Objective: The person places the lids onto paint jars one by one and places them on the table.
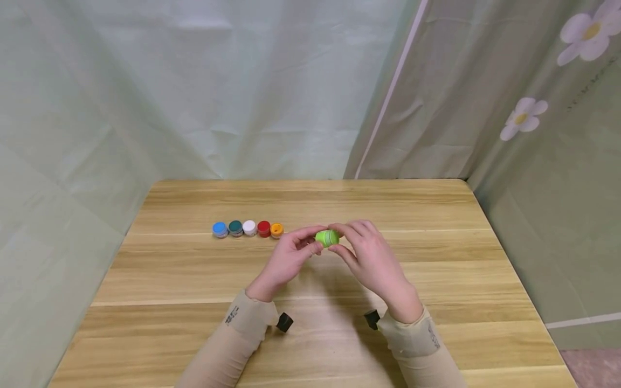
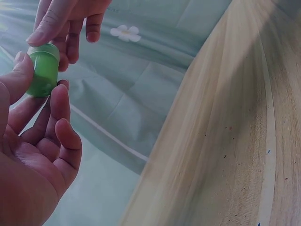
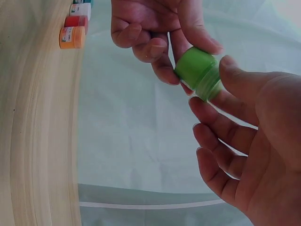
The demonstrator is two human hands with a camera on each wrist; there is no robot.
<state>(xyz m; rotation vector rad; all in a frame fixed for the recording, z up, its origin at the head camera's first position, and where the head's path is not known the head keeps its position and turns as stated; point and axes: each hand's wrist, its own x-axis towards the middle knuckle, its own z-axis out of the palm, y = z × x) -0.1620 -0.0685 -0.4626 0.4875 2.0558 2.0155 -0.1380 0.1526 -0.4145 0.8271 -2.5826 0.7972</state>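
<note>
A small green paint jar (image 1: pixel 325 238) is held above the table between both hands, tipped on its side in the head view. My left hand (image 1: pixel 287 257) pinches its solid green end between thumb and fingers. Thumb and fingertips of my right hand (image 1: pixel 374 263) grip the other end, where a ringed band runs round the jar (image 3: pixel 197 70). In the left wrist view the jar (image 2: pixel 44 70) stands nearly upright, with the right hand (image 2: pixel 70 23) at its top and the left hand (image 2: pixel 37 155) lower down.
Several paint jars stand in a row at the back left of the wooden table (image 1: pixel 194 334): blue (image 1: pixel 220 229), dark green (image 1: pixel 235 228), white (image 1: pixel 249 227), red (image 1: pixel 264 228) and orange (image 1: pixel 277 230). Pale curtains (image 1: pixel 218 97) hang behind and beside the table.
</note>
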